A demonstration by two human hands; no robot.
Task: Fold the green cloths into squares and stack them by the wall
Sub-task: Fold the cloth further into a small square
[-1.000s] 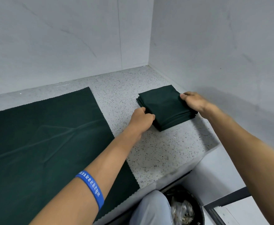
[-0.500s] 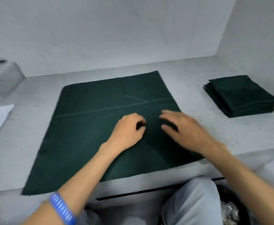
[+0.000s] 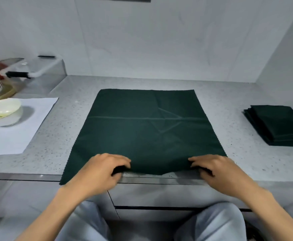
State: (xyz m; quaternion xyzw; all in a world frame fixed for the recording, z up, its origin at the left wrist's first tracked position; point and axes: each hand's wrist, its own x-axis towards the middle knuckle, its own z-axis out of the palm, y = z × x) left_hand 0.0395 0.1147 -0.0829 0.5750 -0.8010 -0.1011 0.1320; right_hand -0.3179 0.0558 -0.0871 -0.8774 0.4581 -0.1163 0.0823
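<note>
No readable writing anywhere. Off to the left on the speckled counter (image 3: 229, 94): white paper sheet (image 3: 17, 126) under a pale bowl (image 3: 2, 108), clear lidded container (image 3: 38, 70) behind. Centred on the counter, dark green cloth (image 3: 147, 129) spread flat, creased, near edge lifted. Left hand (image 3: 102, 169) and right hand (image 3: 217, 168) each pinching that near edge. By the right wall, stack of folded cloths (image 3: 277, 126).

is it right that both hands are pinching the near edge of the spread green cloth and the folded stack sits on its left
Not quite: the head view shows the stack of folded dark green cloths on the right. Both the left hand and right hand do pinch the spread green cloth's near edge.
</note>
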